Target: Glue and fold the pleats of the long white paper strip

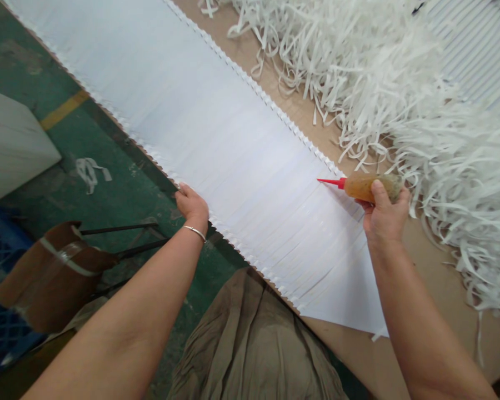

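A long white sheet of closely laid strips [216, 133] runs diagonally over the brown table, with small folded ends along both long edges. My right hand [385, 214] is wrapped round a glue bottle [360, 188] holding amber liquid. Its red pointed nozzle [332, 181] points left, over the sheet near its far edge; whether the tip touches the sheet I cannot tell. At the sheet's near edge is my left hand [191, 205], with its fingers curled against the border. What those fingers hold, if anything, is hidden.
A big heap of loose white strips [358, 72] lies along the table's far side. Brown board [433, 278] shows between heap and sheet. On the green floor to the left are a white box [12, 139], a brown taped seat [54, 278] and a blue crate [4, 300].
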Tool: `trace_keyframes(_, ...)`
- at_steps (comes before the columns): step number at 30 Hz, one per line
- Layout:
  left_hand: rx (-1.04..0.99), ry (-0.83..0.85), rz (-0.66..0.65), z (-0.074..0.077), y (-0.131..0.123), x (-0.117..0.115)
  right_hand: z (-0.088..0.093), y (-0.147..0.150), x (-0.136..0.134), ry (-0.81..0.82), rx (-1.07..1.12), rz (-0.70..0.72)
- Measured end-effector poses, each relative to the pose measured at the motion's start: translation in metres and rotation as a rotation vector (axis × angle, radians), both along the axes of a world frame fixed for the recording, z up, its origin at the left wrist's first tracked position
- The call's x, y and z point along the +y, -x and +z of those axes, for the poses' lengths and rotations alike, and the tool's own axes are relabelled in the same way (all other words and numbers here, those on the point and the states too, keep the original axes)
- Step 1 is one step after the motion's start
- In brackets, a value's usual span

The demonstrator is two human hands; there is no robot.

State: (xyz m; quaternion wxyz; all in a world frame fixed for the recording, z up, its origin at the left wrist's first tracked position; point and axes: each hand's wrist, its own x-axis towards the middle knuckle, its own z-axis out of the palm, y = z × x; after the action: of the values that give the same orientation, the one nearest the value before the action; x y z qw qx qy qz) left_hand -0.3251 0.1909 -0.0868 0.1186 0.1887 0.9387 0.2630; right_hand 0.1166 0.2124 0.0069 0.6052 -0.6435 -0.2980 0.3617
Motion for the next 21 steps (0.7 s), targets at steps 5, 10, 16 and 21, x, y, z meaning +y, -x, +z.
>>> trace_keyframes(5, 0.001, 0.013, 0.01, 0.001, -0.001, 0.001, 0.009, 0.019, -0.026, 0.023, 0.05, 0.016)
trace_keyframes(10, 0.009, 0.003, 0.023, -0.001, -0.002, 0.002, 0.017, 0.04, -0.053, 0.068, 0.089, 0.041)
trace_keyframes(16, -0.021, 0.006, 0.017, -0.001, -0.002, 0.002, 0.013, 0.059, -0.087, 0.112, 0.007, 0.078)
trace_keyframes(21, -0.023, 0.018, 0.013, 0.001, -0.003, 0.001, 0.006, 0.073, -0.12, 0.135, -0.154, 0.141)
